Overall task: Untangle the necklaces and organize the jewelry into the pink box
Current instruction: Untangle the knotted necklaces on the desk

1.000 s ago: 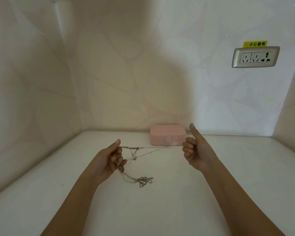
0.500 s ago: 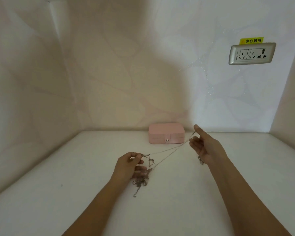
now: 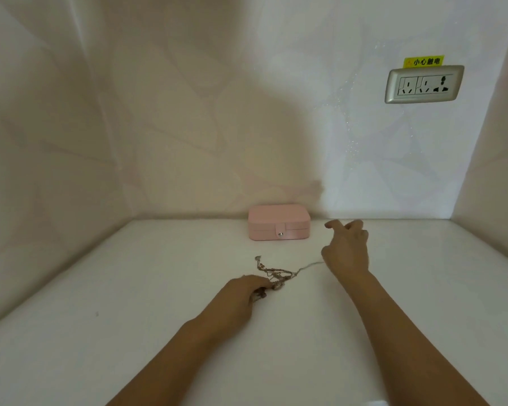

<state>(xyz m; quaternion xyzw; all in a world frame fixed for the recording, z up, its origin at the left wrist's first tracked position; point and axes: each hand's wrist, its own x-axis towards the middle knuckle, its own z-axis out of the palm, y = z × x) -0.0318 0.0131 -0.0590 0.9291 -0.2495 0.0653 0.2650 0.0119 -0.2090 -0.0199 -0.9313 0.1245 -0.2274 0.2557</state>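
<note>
Pale patterned walls (image 3: 188, 118) close in the scene on the far side and on both flanks, and a wide white tabletop (image 3: 129, 332) fills the lower half. Two bare forearms reach in from the near edge.

The left hand (image 3: 241, 293) lies low on the tabletop near the middle, its fingers curled down over the near end of the tangle and gripping it. The right hand (image 3: 348, 247) is further off and to the right, raised a little, with its fingers loosely spread and pointing far and left. Whether it pinches anything cannot be told.

The pink box (image 3: 279, 221) sits closed against the far wall, just left of the right hand and apart from it, its small snap clasp (image 3: 280, 233) facing the viewer. A silver power socket (image 3: 424, 84) is set high in the wall at the right.

The necklaces (image 3: 276, 275) lie in a knotted clump on the tabletop between the two hands, outside the box and nearer than it. One thin chain (image 3: 310, 265) runs right from the clump to the lower left edge of the right hand, where it passes out of sight. A yellow sticker (image 3: 423, 61) sits just above the socket.
</note>
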